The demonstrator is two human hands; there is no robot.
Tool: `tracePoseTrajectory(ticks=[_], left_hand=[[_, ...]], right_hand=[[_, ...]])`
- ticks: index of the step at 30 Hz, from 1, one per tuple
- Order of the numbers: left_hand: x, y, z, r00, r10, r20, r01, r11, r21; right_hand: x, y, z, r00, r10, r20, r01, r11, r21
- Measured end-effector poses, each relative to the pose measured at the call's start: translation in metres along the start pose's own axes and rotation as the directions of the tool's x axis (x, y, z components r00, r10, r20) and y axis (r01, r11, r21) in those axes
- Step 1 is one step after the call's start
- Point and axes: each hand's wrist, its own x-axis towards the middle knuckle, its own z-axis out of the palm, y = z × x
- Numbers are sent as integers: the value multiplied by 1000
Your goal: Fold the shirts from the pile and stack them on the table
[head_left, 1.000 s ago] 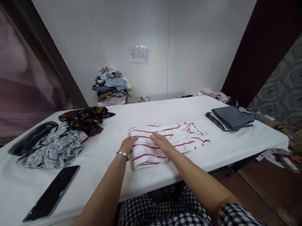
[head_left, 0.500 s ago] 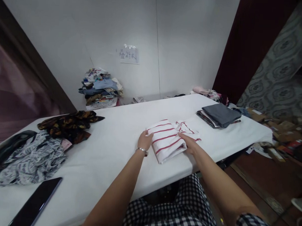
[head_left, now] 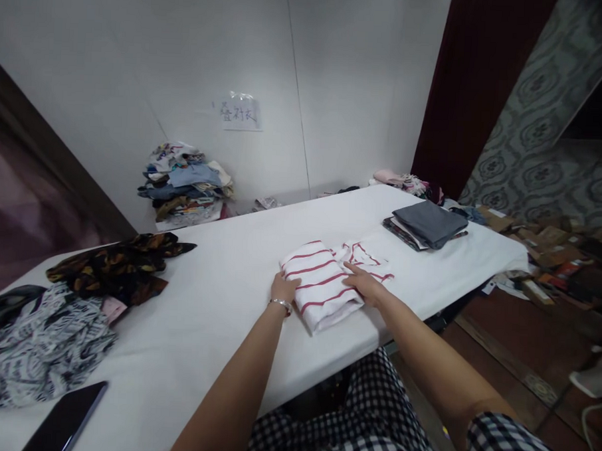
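A white shirt with red stripes (head_left: 323, 276) lies partly folded on the white-covered table, its collar end (head_left: 362, 255) spread out to the right. My left hand (head_left: 284, 290) holds the shirt's left edge, thumb on top and the other fingers mostly hidden by the cloth. On the opposite side, my right hand (head_left: 365, 285) rests against the fold beside the collar end, its visible fingers stretched apart on the fabric.
A stack of folded clothes, grey on top (head_left: 429, 223), sits at the table's right. To the left are a dark patterned garment (head_left: 114, 264), a black-and-white printed garment (head_left: 51, 341) and a phone (head_left: 66, 418). Behind the table rises a clothes pile (head_left: 188, 181).
My right hand's fingers have come up onto the shirt and spread. My left hand still holds the left edge. The view has shifted slightly, moving the background left.
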Motion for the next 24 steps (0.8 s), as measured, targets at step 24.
tracePoseTrajectory(ticks=[24], left_hand=[[73,74,19,895,381,233,-446,793,415]], right_hand=[[-68,49,-15,948,-297,-117,205,848,-488]])
